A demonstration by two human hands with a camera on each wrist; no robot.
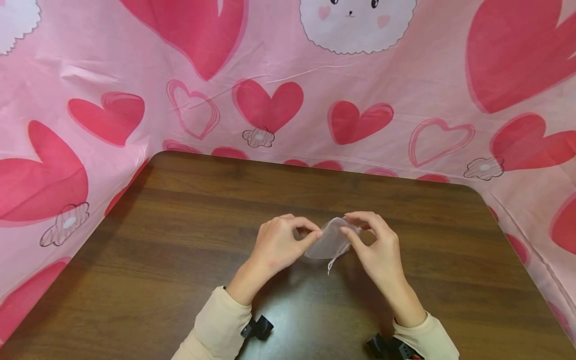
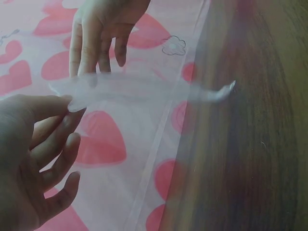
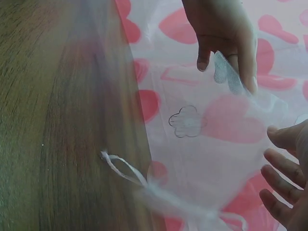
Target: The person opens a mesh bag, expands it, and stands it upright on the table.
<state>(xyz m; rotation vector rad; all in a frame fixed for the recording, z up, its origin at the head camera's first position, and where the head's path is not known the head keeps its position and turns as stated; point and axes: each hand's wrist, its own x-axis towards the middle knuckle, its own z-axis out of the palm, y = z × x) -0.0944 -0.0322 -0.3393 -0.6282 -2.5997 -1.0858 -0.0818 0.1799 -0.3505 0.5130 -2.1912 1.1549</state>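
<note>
My left hand (image 1: 279,242) pinched a sheer white pouch (image 1: 330,242) by its edge. My right hand (image 1: 380,247) was at its other side, thumb overlapping the fabric; could not tell whether those fingers gripped. Drawstring (image 1: 331,265) dangled on the near side. Wrists angled inward, black devices (image 1: 258,328) at beige cuffs (image 1: 213,325). Pouch was aloft over brown wooden table (image 1: 180,250); pink heart-printed cloth (image 1: 315,120) rose behind and on both sides.
</note>
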